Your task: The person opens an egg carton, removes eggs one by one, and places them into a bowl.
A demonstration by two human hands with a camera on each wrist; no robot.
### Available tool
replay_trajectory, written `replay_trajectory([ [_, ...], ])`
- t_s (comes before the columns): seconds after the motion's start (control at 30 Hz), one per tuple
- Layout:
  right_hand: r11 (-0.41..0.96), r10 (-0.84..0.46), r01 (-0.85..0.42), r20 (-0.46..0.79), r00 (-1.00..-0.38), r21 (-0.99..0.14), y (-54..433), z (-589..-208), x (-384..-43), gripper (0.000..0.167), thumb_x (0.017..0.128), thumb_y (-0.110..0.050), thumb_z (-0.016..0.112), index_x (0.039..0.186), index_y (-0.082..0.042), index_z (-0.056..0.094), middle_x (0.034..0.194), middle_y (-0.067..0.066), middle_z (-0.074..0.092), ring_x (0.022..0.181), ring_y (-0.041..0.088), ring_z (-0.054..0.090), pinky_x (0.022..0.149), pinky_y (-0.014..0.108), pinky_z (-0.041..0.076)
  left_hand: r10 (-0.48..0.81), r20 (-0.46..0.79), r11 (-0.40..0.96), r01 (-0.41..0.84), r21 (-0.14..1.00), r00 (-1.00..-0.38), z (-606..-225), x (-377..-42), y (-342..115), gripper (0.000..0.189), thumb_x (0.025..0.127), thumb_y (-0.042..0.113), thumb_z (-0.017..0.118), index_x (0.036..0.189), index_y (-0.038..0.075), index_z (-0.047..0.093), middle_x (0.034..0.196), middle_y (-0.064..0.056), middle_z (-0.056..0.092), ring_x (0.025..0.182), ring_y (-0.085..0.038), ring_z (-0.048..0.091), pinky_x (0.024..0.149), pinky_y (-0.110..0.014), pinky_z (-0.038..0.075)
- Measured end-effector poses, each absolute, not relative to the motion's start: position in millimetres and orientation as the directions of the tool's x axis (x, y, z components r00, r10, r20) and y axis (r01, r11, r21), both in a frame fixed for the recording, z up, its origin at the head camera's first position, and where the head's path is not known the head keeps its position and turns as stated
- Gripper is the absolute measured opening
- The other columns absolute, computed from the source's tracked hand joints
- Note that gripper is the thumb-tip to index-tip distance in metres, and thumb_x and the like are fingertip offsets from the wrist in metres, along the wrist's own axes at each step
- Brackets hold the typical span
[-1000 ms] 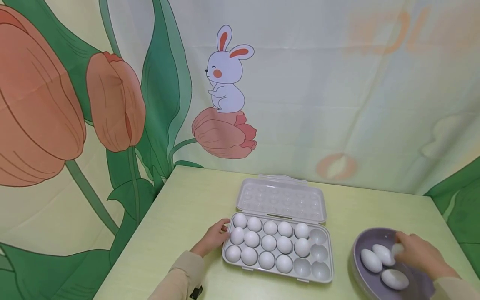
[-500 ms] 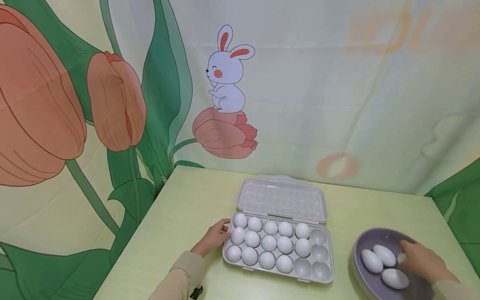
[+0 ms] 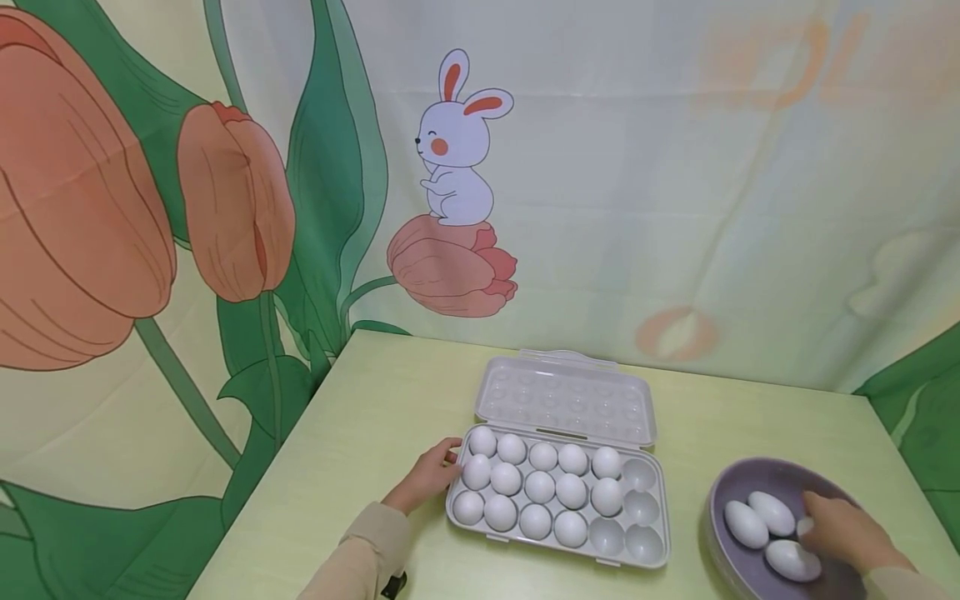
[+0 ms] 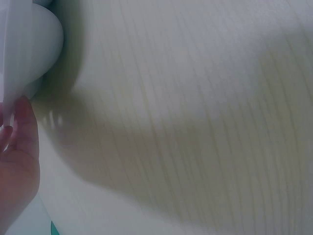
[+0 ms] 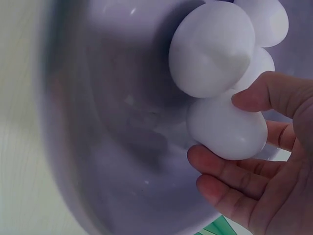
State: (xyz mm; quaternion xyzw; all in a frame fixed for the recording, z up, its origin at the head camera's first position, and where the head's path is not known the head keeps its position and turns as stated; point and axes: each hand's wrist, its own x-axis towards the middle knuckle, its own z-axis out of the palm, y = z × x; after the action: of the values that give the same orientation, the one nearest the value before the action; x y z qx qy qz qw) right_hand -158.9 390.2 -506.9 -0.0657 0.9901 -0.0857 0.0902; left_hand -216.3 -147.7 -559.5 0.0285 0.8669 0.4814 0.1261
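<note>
A white plastic egg carton (image 3: 555, 546) lies on the table with its lid (image 3: 566, 400) folded back. White eggs (image 3: 539, 487) fill most of its cups; several cups at the right end hold none. At the carton's left end my left hand (image 3: 431, 477) grips the rim between thumb and fingers; the left wrist view shows the fingertips (image 4: 24, 115) at that edge. My right hand (image 3: 847, 529) is inside a purple bowl (image 3: 723, 562), holding a white egg (image 5: 230, 127) between thumb and fingers. Other eggs (image 5: 212, 49) lie against it in the bowl.
The pale wood-grain table (image 3: 375, 392) carries the carton in the middle and the bowl at the right. Behind it hangs a cloth (image 3: 600, 208) printed with tulips and a rabbit. A small black object (image 3: 393, 586) shows by the left sleeve.
My right hand has moved slightly down and to the right within the bowl, nearer the front egg. The left hand and the carton have stayed in place.
</note>
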Motion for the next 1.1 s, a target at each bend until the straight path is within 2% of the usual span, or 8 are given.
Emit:
replay_trajectory([
  [0.47, 0.97, -0.139, -0.102, -0.157, -0.978, -0.221, 391.6, -515.4, -156.3, 0.019, 0.062, -0.011, 0.058, 0.068, -0.009, 0.041, 0.065, 0.003, 0.047, 0.059, 0.018, 0.037, 0.054, 0.033, 0.03, 0.167, -0.203, 0.54, -0.082, 0.838, -0.965, -561.9, -217.5, -147.0, 0.042, 0.084, 0.005, 0.05, 0.125, 0.002, 0.042, 0.092, -0.011, 0.048, 0.075, -0.016, 0.049, 0.059, -0.026, 0.045],
  [0.83, 0.97, -0.117, -0.068, -0.198, -0.973, -0.235, 392.7, -518.0, -156.5, 0.018, 0.062, -0.014, 0.059, 0.07, -0.009, 0.043, 0.066, 0.003, 0.047, 0.059, 0.017, 0.037, 0.053, 0.032, 0.029, 0.156, -0.198, 0.537, -0.085, 0.839, -0.968, -563.1, -217.7, -147.0, 0.041, 0.083, 0.004, 0.05, 0.124, 0.002, 0.043, 0.09, -0.01, 0.048, 0.074, -0.016, 0.048, 0.058, -0.025, 0.044],
  [1.1, 0.974, -0.129, -0.082, -0.218, -0.967, -0.21, 394.8, -517.2, -159.8, 0.02, 0.061, -0.013, 0.061, 0.078, -0.007, 0.052, 0.071, 0.005, 0.054, 0.062, 0.017, 0.041, 0.055, 0.033, 0.032, 0.155, -0.2, 0.539, -0.087, 0.838, -0.967, -562.1, -218.1, -146.9, 0.042, 0.084, 0.004, 0.05, 0.125, 0.001, 0.042, 0.091, -0.01, 0.049, 0.077, -0.016, 0.049, 0.059, -0.025, 0.045],
])
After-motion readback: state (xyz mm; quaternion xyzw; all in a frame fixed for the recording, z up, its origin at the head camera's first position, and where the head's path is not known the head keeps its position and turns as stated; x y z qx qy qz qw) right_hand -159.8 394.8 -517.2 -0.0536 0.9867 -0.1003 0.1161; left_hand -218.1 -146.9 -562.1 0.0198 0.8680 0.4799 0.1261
